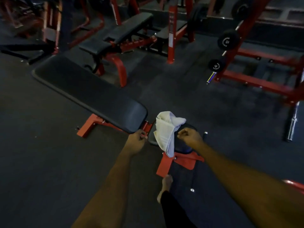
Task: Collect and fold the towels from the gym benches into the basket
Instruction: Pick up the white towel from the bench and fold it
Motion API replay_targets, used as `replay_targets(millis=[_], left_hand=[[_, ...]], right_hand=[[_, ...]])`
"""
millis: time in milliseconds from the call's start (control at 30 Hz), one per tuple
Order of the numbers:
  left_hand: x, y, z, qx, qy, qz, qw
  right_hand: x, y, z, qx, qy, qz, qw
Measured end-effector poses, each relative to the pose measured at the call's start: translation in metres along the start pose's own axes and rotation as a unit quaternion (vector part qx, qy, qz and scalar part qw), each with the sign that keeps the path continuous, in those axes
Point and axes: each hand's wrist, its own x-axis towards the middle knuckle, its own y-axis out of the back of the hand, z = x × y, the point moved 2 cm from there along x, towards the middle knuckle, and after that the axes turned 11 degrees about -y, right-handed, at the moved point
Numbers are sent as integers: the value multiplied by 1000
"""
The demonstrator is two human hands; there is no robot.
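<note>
Curling empty, my right hand (190, 137) hovers beside a crumpled white cloth towel (166, 130) on the black padded counter (181, 146); grip of my left hand (136, 140) unclear.

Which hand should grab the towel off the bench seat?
Right, probably. The right hand hovers over the seat with curled, empty fingers, just beside the towel. The left hand sits at the red bracket, slightly further off.
</note>
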Motion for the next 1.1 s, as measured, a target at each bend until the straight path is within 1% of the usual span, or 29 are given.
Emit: replay_targets(millis=[67,133,200,267,367,433,500,633,700,733,833,900,967,1033,1100], left_hand=[[45,-4,-18,11,-5,-22,1000],[83,-14,-37,19,2,-59,998],[120,-26,-55,38,-6,-102,994],[151,-38,-70,38,-15,-132,990],[195,-53,-87,39,-19,-165,985],[215,-61,-97,42,-28,-184,982],[234,-68,-108,51,-44,-218,974],[266,-75,-111,38,-94,-286,953],[274,-74,-109,33,-144,-321,936],[277,-72,-108,31,-172,-335,926],[294,-62,-86,18,-242,-385,891],[305,-53,-52,7,-287,-422,860],[315,-43,-15,13,-326,-444,835],[320,-32,28,64,-370,-447,811],[320,-22,69,95,-409,-444,791]], right_hand=[[38,-12,-10,2,-18,-11,1000],[70,-24,-20,1,-34,-33,999],[101,-37,-28,-36,-33,-54,997],[130,-50,-35,-56,-52,-74,994],[175,-70,-37,-106,-88,-69,988],[188,-80,-37,-148,-115,-64,980],[198,-89,-34,-190,-147,-52,969],[202,-99,-26,-186,-198,-20,962],[189,-94,-37,-186,-179,-2,966],[179,-89,-46,-168,-170,-2,971],[151,-61,-77,-65,-115,-18,991],[136,-34,-97,-70,-94,-6,993],[117,-1,-122,-91,-92,28,991],[88,37,-148,-113,-86,68,988],[54,72,-168,-109,-84,110,984]])
